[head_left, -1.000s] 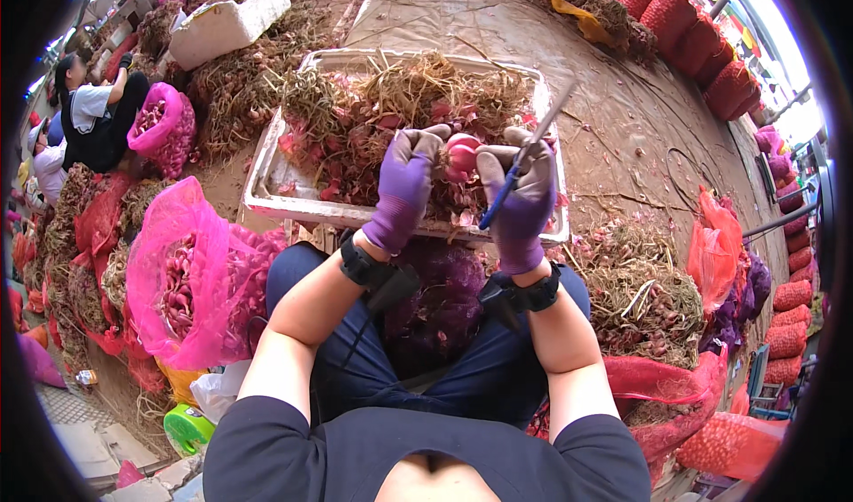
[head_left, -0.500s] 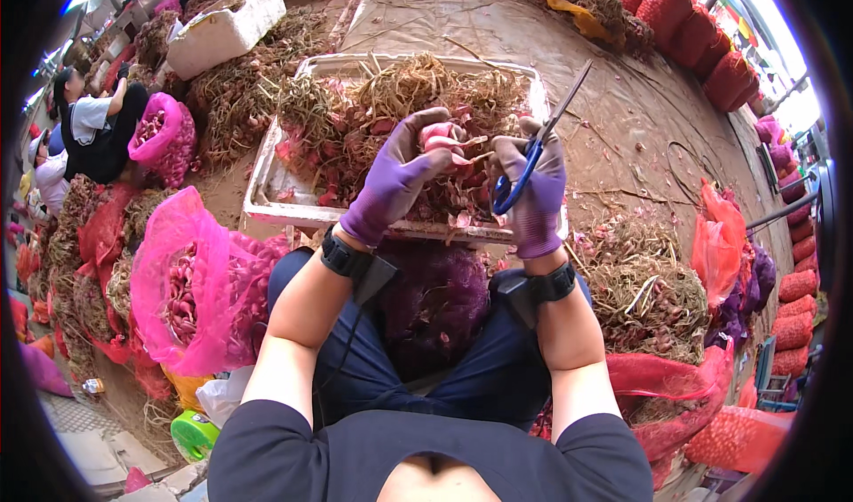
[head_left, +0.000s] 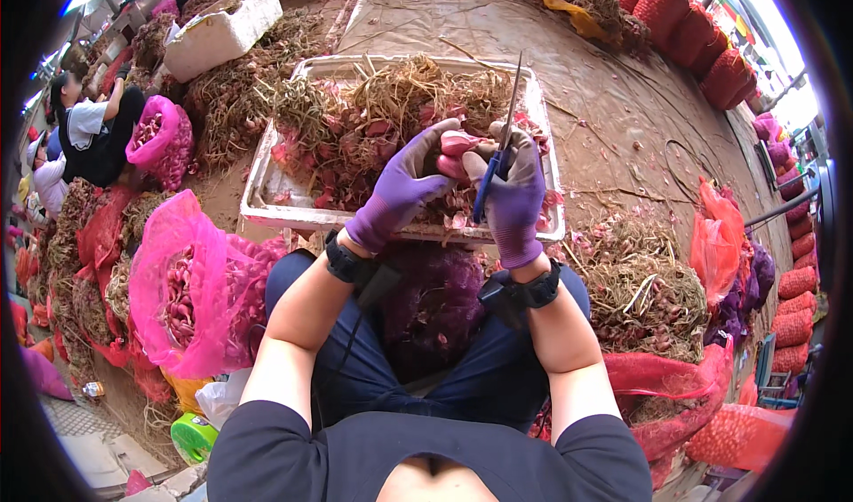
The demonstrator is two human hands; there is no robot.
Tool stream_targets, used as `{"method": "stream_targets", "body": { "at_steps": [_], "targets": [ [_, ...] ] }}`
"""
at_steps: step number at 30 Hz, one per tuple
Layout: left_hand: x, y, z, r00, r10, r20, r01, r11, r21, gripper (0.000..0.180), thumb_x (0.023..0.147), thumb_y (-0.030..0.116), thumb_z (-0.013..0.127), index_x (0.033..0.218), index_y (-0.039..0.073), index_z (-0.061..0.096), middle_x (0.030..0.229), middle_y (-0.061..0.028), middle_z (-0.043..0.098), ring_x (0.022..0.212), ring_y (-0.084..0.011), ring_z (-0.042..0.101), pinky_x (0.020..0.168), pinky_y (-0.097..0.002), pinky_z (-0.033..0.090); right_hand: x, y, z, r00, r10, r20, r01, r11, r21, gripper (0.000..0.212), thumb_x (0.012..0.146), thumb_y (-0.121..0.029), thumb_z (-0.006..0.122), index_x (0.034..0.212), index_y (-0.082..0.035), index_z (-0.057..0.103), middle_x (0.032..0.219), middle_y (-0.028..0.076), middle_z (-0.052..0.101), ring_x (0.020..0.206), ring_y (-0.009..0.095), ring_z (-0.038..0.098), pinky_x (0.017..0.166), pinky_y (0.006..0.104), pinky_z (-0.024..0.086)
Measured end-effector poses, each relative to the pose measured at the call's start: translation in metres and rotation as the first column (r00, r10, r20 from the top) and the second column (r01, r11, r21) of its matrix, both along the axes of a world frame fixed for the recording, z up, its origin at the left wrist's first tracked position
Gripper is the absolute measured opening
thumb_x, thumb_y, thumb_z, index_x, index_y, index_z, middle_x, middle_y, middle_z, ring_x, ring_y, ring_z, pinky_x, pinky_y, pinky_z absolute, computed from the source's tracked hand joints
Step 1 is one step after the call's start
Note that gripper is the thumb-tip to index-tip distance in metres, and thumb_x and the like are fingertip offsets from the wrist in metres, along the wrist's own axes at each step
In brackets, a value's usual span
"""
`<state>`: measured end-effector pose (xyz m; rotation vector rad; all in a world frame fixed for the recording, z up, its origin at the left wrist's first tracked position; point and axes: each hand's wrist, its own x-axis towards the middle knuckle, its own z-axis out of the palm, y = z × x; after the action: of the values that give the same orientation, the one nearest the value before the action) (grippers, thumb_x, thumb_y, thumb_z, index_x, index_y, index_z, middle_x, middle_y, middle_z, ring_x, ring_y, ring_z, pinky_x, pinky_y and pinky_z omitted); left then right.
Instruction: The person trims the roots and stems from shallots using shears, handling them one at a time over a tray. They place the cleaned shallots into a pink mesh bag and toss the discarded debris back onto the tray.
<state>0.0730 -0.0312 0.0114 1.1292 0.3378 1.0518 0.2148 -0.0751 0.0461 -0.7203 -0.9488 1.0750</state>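
Observation:
My left hand, in a purple glove with grey fingers, is closed around pink-red shallots above a white tray. In the matching glove, my right hand grips blue-handled scissors, their blades pointing up and away from me. Its thumb and fingertips meet the shallots at their right side. Below both hands, the tray holds a heap of shallots with dry, straw-like tops. The glove hides part of the scissors' handles.
A pink mesh bag of shallots stands at my left, and a dry shallot pile lies at my right. A purple mesh bag sits between my legs. Red sacks line the far right. Another person sits at far left.
My right hand has moved left and in to the shallots, and the scissors have turned from slanting right to nearly upright. The left hand has shifted slightly; the shallots in it are turned differently.

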Motion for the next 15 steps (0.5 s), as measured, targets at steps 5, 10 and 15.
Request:
{"method": "stream_targets", "body": {
  "at_steps": [5, 10, 15],
  "targets": [
    [-0.003, 0.001, 0.008, 1.0, -0.004, -0.004, 0.004, 1.0, 0.018, 0.068, 0.08, -0.006, 0.058, 0.143, 0.001, 0.034, 0.135, -0.0091, 0.051, 0.123, -0.0184, 0.051, 0.104, -0.0324, 0.043, 0.012, 0.01, -0.021, 0.767, -0.397, 0.504, 0.333, 0.918, 0.215, 0.036, 0.08, 0.0, 0.07, 0.112, -0.005, 0.053, 0.093, 0.006, 0.065, 0.075, 0.012, 0.063, 0.065, 0.028, 0.052],
    [-0.006, 0.002, 0.008, 0.986, -0.166, -0.024, 0.163, 0.982, -0.091, 0.063, 0.082, 0.011, 0.064, 0.139, 0.0, 0.04, 0.13, -0.0091, 0.054, 0.115, -0.018, 0.056, 0.1, -0.032, 0.046, 0.022, 0.013, 0.001, 0.522, -0.542, 0.659, 0.202, 0.829, 0.522, 0.035, 0.076, -0.003, 0.072, 0.109, -0.005, 0.059, 0.088, 0.008, 0.063, 0.075, 0.015, 0.063, 0.068, 0.0254, 0.05],
    [-0.001, -0.001, 0.002, 0.995, -0.102, 0.017, 0.104, 0.988, -0.112, 0.06, 0.085, 0.021, 0.065, 0.137, 0.001, 0.042, 0.125, -0.0088, 0.057, 0.107, -0.0172, 0.059, 0.093, -0.0317, 0.05, 0.019, 0.012, -0.001, 0.686, -0.347, 0.639, 0.228, 0.937, 0.264, 0.032, 0.078, -0.005, 0.071, 0.108, -0.005, 0.06, 0.072, 0.003, 0.063, 0.061, 0.011, 0.058, 0.06, 0.0239, 0.049]
  ]
}}
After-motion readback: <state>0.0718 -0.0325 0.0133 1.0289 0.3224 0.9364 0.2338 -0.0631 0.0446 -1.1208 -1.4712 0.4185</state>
